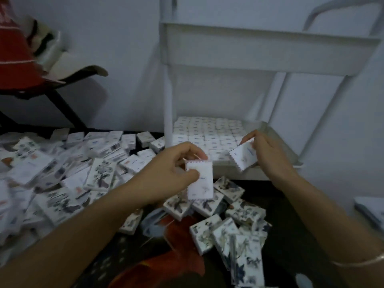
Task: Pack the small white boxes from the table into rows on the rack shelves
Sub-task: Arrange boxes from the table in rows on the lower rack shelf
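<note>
Well, lots of small white boxes (pixel 226 231) lie in a messy heap on the near part of the dark table (pixel 291 215). Even more are piled up on the left, so there is a lot left to pack.

Just past the heap, the left hand (pixel 172 173) pinches a first box (pixel 202 183) between thumb and fingers and holds it up over the table. To the right and a bit farther, the right hand (pixel 270 156) grips a second box (pixel 244 159). It is tilted, right by the near edge of the bottom shelf (pixel 276 138) of the white rack (pixel 168 96).

That shelf already has many boxes packed in neat rows (pixel 207 132). I think it is nearly full, with a little room at the near right.

Higher and farther, the top shelf (pixel 249 53) shows only its side wall, so I cannot tell what is in it.
</note>
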{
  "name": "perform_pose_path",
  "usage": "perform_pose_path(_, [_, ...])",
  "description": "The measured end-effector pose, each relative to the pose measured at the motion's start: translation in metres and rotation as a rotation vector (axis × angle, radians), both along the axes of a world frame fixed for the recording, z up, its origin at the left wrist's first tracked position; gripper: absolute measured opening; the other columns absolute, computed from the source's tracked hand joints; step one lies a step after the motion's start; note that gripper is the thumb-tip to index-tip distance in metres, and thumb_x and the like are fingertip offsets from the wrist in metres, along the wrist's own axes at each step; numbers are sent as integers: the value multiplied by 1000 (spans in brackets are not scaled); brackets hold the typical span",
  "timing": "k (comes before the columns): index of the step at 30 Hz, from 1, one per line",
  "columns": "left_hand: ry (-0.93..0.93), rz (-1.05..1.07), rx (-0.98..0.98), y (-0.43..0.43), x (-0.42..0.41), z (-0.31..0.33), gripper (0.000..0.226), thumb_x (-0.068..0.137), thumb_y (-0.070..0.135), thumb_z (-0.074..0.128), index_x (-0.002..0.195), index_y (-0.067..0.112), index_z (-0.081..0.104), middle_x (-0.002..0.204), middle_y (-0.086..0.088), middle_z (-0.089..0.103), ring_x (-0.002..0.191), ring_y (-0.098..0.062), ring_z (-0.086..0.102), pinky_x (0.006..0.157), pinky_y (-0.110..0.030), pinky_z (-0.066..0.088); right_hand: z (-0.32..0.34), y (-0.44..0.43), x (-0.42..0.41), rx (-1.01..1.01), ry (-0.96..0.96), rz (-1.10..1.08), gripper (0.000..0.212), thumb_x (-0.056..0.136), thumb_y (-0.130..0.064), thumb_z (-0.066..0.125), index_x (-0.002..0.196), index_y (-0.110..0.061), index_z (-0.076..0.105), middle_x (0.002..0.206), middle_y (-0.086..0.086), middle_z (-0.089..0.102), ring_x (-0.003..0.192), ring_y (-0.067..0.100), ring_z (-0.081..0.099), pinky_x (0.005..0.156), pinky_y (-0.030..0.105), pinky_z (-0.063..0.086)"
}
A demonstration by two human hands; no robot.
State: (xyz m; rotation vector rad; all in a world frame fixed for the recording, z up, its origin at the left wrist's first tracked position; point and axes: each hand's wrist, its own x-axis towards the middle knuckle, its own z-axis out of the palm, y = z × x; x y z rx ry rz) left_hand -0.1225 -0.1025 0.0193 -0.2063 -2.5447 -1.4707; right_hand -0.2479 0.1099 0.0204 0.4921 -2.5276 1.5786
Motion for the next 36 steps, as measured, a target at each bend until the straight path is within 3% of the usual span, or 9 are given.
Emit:
perform_pose_path(4, [133, 109, 77, 22, -66, 13, 30, 85, 22, 70, 104, 42, 58, 107, 24, 59, 93, 15, 55, 83, -28, 56, 12, 23, -61, -162, -186, -143, 34, 90, -19, 43, 69, -18, 70, 70, 3, 68, 47, 8, 62, 40, 20, 46])
perform_pose_path(7, [203, 169, 134, 30, -125, 21, 28, 86, 16, 69, 108, 31, 60, 102, 23, 60, 94, 6, 59, 83, -33, 57, 9, 25, -101, -58, -139, -130, 28, 94, -34, 53, 78, -18, 69, 71, 1, 68, 52, 10, 64, 42, 21, 48])
perform_pose_path(11, [236, 312, 129, 29, -201, 19, 28, 87, 11, 64, 111, 25, 64, 99, 15, 61, 86, 3, 58, 69, -2, 47, 2, 7, -149, 83, -170, -100, 19, 90, -36, 55, 98, -22, 63, 87, -2, 65, 69, 13, 65, 50, 25, 53])
perform_pose_path(13, [226, 373, 109, 25, -232, 13, 28, 89, 12, 62, 115, 24, 63, 100, 13, 59, 82, 3, 55, 63, 3, 40, 0, -4, -168, 96, -231, -111, 23, 90, -39, 51, 103, -25, 65, 93, -1, 66, 77, 18, 67, 67, 36, 60])
perform_pose_path(16, [299, 407, 97, 21, -265, 1, 27, 90, 9, 60, 115, 18, 62, 102, 8, 60, 89, -7, 55, 67, -2, 39, 2, -14, -193, 39, -321, -85, 30, 94, -39, 49, 114, -25, 65, 108, 4, 67, 88, 22, 66, 80, 40, 59])
perform_pose_path(20, [388, 356, 134, 24, -294, -11, 25, 89, 2, 58, 110, 14, 57, 100, 4, 62, 90, -10, 58, 67, -6, 45, 6, -22, -212, -203, -522, -137, 31, 94, -30, 52, 115, -13, 66, 106, 16, 63, 75, 24, 61, 48, 27, 53])
perform_pose_path(26, [294, 258, -22, 32, -332, -17, 29, 90, 7, 61, 114, 22, 52, 113, 2, 61, 99, -12, 57, 76, -18, 48, -17, -17, -212, -122, -565, -125, 26, 94, -26, 48, 97, -8, 66, 75, 10, 63, 65, 21, 60, 41, 22, 51])
perform_pose_path(32, [145, 143, -180, 33, -351, -17, 27, 90, 11, 61, 113, 24, 54, 118, 0, 61, 102, -17, 59, 85, -27, 51, -28, -18, -218, -29, -511, -84, 26, 97, -24, 45, 103, -7, 64, 97, 19, 66, 89, 33, 65, 72, 43, 57])
perform_pose_path(36, [93, 97, -272, 34, -355, -13, 28, 90, 12, 61, 115, 21, 54, 119, -2, 59, 98, -20, 60, 81, -28, 51, -29, -15, -217, -101, -526, -82, 26, 96, -25, 44, 97, -13, 67, 87, 14, 69, 78, 28, 66, 54, 30, 56])
